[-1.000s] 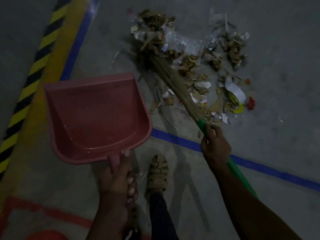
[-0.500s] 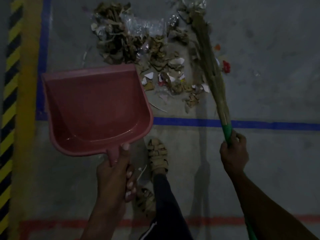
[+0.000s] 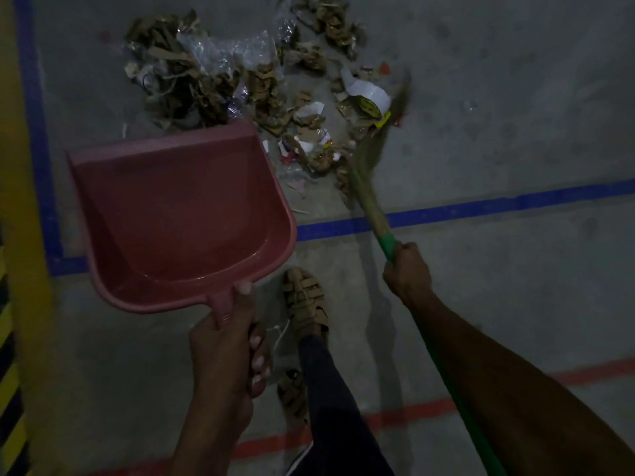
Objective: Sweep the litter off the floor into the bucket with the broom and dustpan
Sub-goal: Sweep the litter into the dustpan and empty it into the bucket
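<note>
The grey concrete floor (image 3: pixel 515 115) is stretching across the dim view, crossed by a blue painted line (image 3: pixel 481 206) running from nine to three o'clock, a red painted line (image 3: pixel 395 415) nearer the person, and a yellow band with black hazard stripes (image 3: pixel 13 235) along the nine o'clock edge. Bare floor is lying open toward two and three o'clock. The pink plastic dustpan (image 3: pixel 178 218) is hanging above the floor at ten o'clock, its open lip facing twelve, its inside holding nothing. The left hand (image 3: pixel 226 352) is wrapping curled fingers round the dustpan's short handle at the pan's six o'clock side, thumb on top. The scattered litter of brown cardboard scraps, clear plastic and a white tape roll (image 3: pixel 247 84) is lying beyond the blue line at twelve o'clock, just past the lip. The green-handled straw broom (image 3: pixel 371 180) is slanting, blurred, along the litter's three o'clock edge. The right hand (image 3: pixel 407 273) is gripping its green handle, fingers closed. Two tan strapped sandals (image 3: pixel 305 300) are standing at six o'clock. No writing is legible.
</note>
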The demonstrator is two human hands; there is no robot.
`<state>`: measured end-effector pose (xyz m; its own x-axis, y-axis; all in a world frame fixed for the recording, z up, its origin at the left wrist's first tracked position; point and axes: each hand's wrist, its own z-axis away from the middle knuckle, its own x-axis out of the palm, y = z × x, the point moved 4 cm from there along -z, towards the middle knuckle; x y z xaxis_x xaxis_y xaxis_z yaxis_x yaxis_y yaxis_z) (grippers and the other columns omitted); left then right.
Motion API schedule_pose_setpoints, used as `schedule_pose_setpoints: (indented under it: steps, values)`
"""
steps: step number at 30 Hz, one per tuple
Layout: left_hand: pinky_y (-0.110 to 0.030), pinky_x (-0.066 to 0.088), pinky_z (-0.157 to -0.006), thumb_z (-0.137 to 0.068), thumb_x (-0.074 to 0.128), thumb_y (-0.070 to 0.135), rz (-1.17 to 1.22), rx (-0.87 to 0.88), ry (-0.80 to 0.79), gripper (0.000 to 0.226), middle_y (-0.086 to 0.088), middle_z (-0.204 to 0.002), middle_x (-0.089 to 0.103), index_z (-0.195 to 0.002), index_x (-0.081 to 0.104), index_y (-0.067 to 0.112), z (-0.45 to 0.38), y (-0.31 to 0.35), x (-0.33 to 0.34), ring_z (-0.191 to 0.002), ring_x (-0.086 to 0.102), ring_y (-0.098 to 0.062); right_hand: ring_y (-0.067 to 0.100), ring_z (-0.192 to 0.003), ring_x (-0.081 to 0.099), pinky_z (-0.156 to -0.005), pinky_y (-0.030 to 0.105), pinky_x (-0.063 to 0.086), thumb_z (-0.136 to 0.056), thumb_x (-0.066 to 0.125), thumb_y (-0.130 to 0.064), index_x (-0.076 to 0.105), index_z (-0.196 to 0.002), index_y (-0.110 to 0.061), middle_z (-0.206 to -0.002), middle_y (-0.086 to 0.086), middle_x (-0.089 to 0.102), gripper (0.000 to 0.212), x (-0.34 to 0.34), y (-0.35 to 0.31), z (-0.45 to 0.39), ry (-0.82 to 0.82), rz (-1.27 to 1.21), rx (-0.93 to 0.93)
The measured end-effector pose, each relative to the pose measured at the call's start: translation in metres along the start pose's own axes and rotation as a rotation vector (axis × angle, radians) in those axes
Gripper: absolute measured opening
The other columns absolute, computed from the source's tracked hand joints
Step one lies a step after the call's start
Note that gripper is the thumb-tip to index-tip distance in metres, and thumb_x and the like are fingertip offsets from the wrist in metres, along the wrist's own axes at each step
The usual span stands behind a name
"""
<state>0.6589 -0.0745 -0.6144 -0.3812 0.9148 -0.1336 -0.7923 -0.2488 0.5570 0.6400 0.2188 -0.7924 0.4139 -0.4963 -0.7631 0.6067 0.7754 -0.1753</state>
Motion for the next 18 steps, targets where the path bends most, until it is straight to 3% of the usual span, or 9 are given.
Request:
schedule_pose_setpoints:
  steps: [4,6,9,14,18]
  values:
    - [-0.014,0.024,-0.046,-0.086,0.066,0.059,-0.043,-0.016,0.001,0.059,-0.004,-0.043,0.03,-0.056,0.04,0.015,-0.003,-0.006,-0.002,-0.03,0.026,-0.012,0.035,-0.084,0.059,-0.067,0.037,0.047,-0.093,0.051,-0.018,0.049,-0.127,-0.005,-0.112,0.013,0.047,0.036,0.007,-0.029,-0.002,0.06,0.01,-0.184]
    - [-0.013,0.025,-0.046,-0.085,0.066,0.06,-0.062,-0.033,0.009,0.061,-0.004,-0.043,0.029,-0.056,0.039,0.014,-0.003,-0.008,-0.002,-0.03,0.026,-0.011,0.031,-0.08,0.058,-0.061,0.036,0.047,-0.093,0.053,-0.018,0.042,-0.141,-0.007,-0.12,0.013,0.048,0.05,0.001,-0.033,0.004,0.154,0.007,-0.292]
    - [-0.014,0.025,-0.046,-0.078,0.067,0.064,-0.069,-0.051,0.018,0.061,-0.004,-0.042,0.029,-0.054,0.039,0.015,-0.003,-0.007,0.001,-0.031,0.027,-0.012,0.029,-0.074,0.059,-0.055,0.03,0.041,-0.091,0.057,-0.016,0.044,-0.143,-0.01,-0.126,0.011,0.05,0.054,-0.013,-0.031,0.016,0.294,0.02,-0.36]
    - [-0.013,0.025,-0.042,-0.08,0.067,0.062,-0.098,-0.04,-0.004,0.062,-0.005,-0.043,0.03,-0.055,0.04,0.012,-0.004,-0.002,0.009,-0.032,0.028,-0.013,0.03,-0.065,0.059,-0.05,0.029,0.039,-0.085,0.066,-0.011,0.054,-0.135,-0.012,-0.13,0.009,0.052,0.051,-0.032,-0.001,0.026,0.453,0.03,-0.274]
    - [-0.013,0.025,-0.043,-0.084,0.065,0.061,-0.099,-0.041,-0.017,0.06,-0.005,-0.043,0.029,-0.057,0.041,0.013,-0.008,-0.003,0.015,-0.03,0.026,-0.012,0.032,-0.067,0.06,-0.054,0.028,0.037,-0.087,0.062,-0.011,0.055,-0.131,-0.01,-0.131,0.007,0.048,0.044,-0.03,0.031,0.027,0.439,-0.005,-0.09]
